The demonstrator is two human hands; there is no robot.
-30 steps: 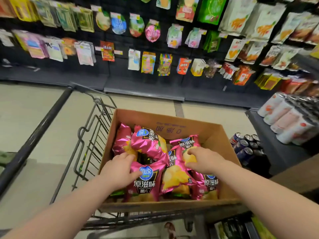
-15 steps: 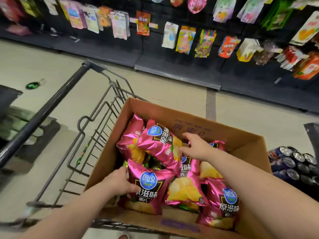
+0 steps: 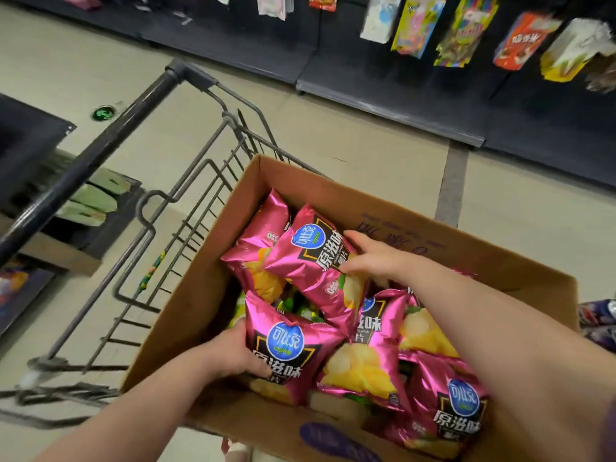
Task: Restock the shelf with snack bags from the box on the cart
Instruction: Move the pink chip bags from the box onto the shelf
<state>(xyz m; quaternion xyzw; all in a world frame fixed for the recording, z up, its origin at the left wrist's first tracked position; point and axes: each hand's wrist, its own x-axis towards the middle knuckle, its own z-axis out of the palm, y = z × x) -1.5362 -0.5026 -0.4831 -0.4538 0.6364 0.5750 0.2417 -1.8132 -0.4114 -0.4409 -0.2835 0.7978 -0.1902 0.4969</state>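
Note:
An open cardboard box [image 3: 213, 261] sits on a metal cart [image 3: 140, 208] and holds several pink chip bags. My left hand [image 3: 230, 353] grips the left edge of a near pink bag [image 3: 286, 355], thumb on its front. My right hand [image 3: 373, 255] reaches across to a far pink bag [image 3: 310, 261] lying at the back of the box, with fingers curled over its right edge. More pink bags [image 3: 450, 405] lie at the box's right under my right forearm. Green bags show beneath them.
A dark shelf unit [image 3: 383, 78] runs along the back, with hanging snack packets [image 3: 416, 25] above its base. Beige floor lies between it and the cart. The cart's dark handle bar [image 3: 83, 165] slants at left. Cans [image 3: 596, 321] show at the right edge.
The view has tilted down and closer to the box. My right hand moved left from the back of the box onto the far pink bag. My left hand has kept hold of the near bag.

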